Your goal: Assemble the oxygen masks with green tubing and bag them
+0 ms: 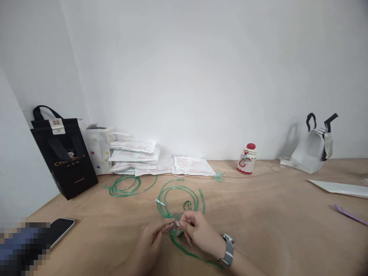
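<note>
My left hand (149,241) and my right hand (199,232) meet low at the table's front, fingers pinched around a small clear piece (176,227) joined to green tubing (178,197). The tubing loops on the wooden table (273,214) just beyond my fingers and trails back under my right wrist, which wears a metal watch (228,251). A second coil of green tubing (128,186) lies further left, untouched.
A stack of white sealed packets (135,157) lies against the wall, with a black paper bag (64,153) and a dotted white bag (99,149) to the left. A phone (60,230) lies front left. A red-capped bottle (247,159), grey bag (313,147), white sheet (339,188).
</note>
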`<state>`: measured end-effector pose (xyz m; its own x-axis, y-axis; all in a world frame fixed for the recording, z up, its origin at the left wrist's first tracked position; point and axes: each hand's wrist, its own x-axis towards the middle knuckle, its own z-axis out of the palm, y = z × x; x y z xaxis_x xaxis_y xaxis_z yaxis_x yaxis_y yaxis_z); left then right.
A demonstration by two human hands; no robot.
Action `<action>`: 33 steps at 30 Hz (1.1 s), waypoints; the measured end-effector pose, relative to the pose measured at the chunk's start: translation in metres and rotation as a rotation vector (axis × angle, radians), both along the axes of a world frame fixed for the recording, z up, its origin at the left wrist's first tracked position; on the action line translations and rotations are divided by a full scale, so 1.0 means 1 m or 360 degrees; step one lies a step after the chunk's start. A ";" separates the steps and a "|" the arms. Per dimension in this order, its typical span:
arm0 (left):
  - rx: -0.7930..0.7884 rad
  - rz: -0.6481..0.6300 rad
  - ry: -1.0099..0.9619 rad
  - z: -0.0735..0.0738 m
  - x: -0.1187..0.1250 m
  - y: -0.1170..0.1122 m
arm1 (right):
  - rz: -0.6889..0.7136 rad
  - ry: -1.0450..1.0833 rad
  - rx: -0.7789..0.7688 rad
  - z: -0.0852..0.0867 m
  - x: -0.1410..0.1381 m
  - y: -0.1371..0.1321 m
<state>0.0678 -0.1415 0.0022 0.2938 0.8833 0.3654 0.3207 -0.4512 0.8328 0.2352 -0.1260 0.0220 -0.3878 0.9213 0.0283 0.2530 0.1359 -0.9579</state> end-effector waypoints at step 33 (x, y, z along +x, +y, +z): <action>0.0854 0.0004 0.0620 -0.015 -0.009 0.010 | 0.0101 -0.0152 -0.0110 -0.005 0.001 0.001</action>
